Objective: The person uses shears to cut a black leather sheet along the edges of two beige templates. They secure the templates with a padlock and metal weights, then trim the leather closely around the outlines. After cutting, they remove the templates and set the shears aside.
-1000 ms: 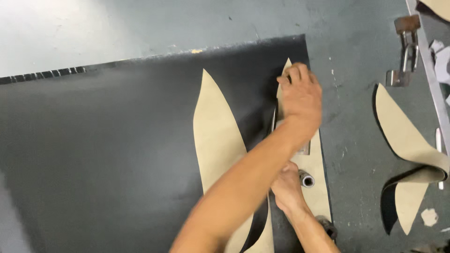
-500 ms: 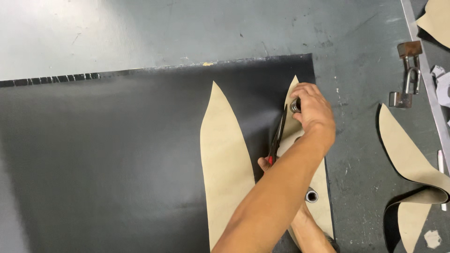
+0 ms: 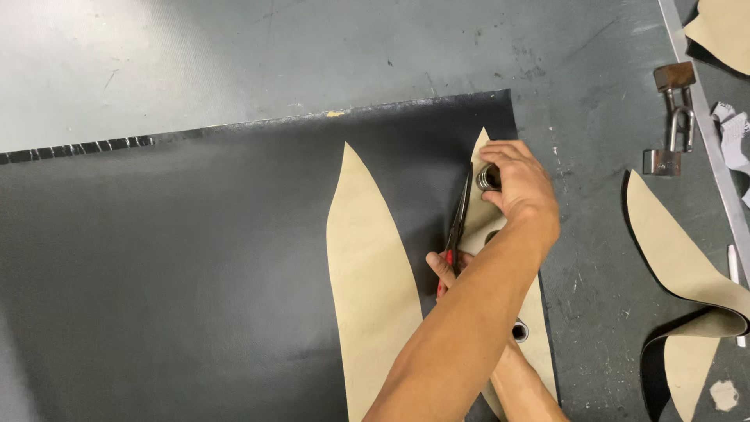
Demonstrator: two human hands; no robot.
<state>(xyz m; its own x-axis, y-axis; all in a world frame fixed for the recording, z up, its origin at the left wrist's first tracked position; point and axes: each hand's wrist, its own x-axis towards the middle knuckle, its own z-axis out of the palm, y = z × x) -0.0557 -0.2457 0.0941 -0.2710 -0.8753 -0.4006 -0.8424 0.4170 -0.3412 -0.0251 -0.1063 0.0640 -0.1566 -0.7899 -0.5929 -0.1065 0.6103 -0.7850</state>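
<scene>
My left hand (image 3: 522, 186) reaches across from the lower left and grips a small metal cylinder weight (image 3: 489, 177) standing on the upper tip of a narrow beige template (image 3: 481, 153). The template lies on a large black sheet (image 3: 195, 266). My right hand (image 3: 442, 270), mostly hidden under the left forearm, holds red-handled scissors (image 3: 459, 215). Their blades point up along the template's left edge. A second weight (image 3: 519, 331) stands lower on the same template. A wider beige leaf-shaped template (image 3: 369, 281) lies just to the left.
The black sheet lies on a grey worktable (image 3: 234, 55). On the right are cut beige-and-black pieces (image 3: 680, 270), a metal clamp (image 3: 673, 117) and a metal rail (image 3: 707, 109) along the table's edge. More beige material (image 3: 726, 27) shows at the top right corner.
My left hand was flat on the template tip and now grips a weight there. The scissors have come into view along the template's left edge, with my right hand higher up.
</scene>
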